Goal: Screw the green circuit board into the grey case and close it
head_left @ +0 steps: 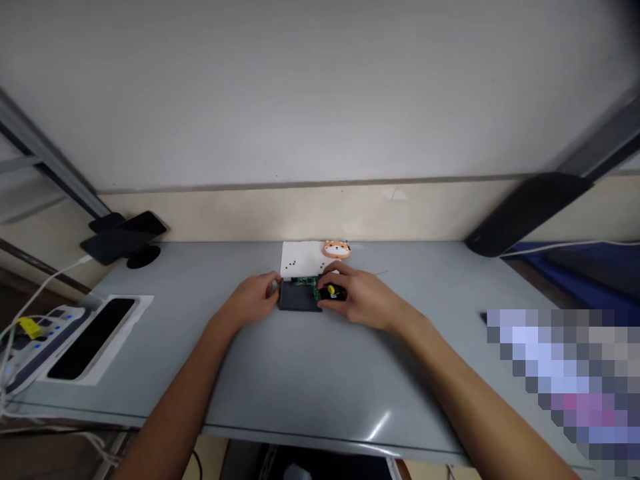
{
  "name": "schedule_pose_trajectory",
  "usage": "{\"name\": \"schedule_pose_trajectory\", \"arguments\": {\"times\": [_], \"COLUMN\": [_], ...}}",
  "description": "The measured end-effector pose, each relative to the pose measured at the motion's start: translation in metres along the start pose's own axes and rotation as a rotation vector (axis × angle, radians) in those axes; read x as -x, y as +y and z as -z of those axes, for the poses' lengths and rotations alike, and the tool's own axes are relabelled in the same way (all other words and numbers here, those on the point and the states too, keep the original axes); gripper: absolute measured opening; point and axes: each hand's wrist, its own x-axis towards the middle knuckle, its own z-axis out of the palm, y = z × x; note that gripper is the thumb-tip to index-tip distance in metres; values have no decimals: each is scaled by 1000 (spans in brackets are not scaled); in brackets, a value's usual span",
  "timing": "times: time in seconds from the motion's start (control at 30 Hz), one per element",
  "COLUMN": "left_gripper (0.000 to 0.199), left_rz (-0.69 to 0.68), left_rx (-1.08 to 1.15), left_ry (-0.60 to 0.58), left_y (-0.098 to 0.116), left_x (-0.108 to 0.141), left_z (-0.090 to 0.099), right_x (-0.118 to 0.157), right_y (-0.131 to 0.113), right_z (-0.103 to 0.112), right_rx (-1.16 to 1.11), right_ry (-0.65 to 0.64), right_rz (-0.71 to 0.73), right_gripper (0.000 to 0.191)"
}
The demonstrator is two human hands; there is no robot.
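Note:
A dark flat case (pixel 300 297) lies on the grey table, with a green circuit board (pixel 306 281) along its far side. At the case's left edge, my left hand (pixel 254 297) is closed around something small and greyish that I cannot make out. My right hand (pixel 350 292) grips a black object with a yellow spot (pixel 332 291) over the right part of the case. Just behind the case is a white sheet (pixel 302 257) with several tiny dark bits on it. An orange and white animal-faced item (pixel 337 249) rests at the sheet's right end.
On the left lie a phone (pixel 93 339) on white paper and a power strip (pixel 47 343) with cables. A phone on a stand (pixel 125 238) is at the back left. A black object (pixel 525 212) leans at the back right; a blurred patch covers the right front.

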Motion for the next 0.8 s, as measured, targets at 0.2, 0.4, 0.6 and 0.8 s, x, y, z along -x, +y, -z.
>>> {"name": "schedule_pose_trajectory", "arguments": {"times": [0.2,0.4,0.6,0.8], "left_gripper": [21,15,18,20], "left_rz": [-30,-53,-80,-87], "left_rx": [-43,-94,-96,-110], "left_ry": [-15,-21,-22,-12], "left_y": [7,12,17,15], "left_x": [3,4,4,3], "left_z": [5,6,3,1], "right_x": [7,2,1,1], "right_y": [-5,-13,-8,-6], "right_z": [-23,-34,-35,-34], "right_rx": [131,128,105,130], "right_ry": [32,75,111,79], "right_rz": [40,104,77,97], "right_gripper": [30,32,30,31]}}
